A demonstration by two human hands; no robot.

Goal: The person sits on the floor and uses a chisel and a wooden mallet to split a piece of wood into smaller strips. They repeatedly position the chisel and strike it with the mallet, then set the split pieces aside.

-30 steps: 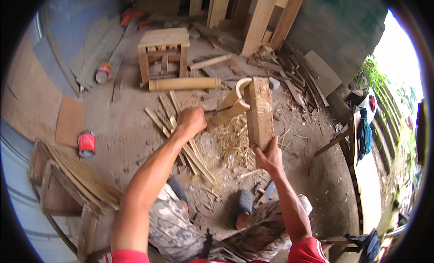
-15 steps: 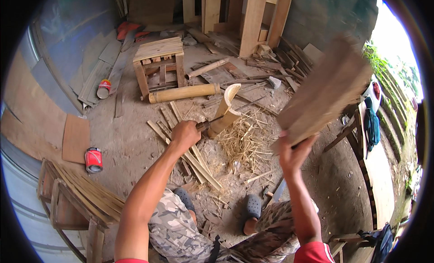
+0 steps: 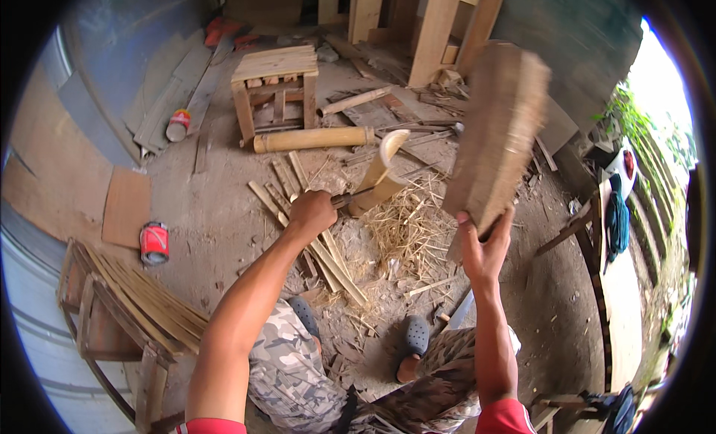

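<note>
Presently, the left hand [image 3: 313, 212] is gripping the handle of a dark-handled blade [image 3: 342, 200], its fingers curling fully round into a closed fist. The blade is running rightward from the fist to a split bamboo piece [image 3: 378, 182], which is standing tilted to the right, its pale hollow side showing near the top; how deeply the edge is sitting cannot be told. The right hand [image 3: 486, 247] is gripping a wooden block [image 3: 496, 128] at its lower end — the thumb lying against the left side, the fingers wrapping round the right. The block (its outline is appearing blurred) is hanging above the floor, to the right of the bamboo and apart from it. Below, a heap of shavings [image 3: 409, 229] is lying just right of the bamboo's base, while thin strips [image 3: 339, 276] are lying beneath the left forearm. Farther off, a bamboo length [image 3: 313, 139] is resting on its side before a slatted stool [image 3: 276, 63]. A red can [image 3: 154, 244] is sitting well apart, at left.
</note>
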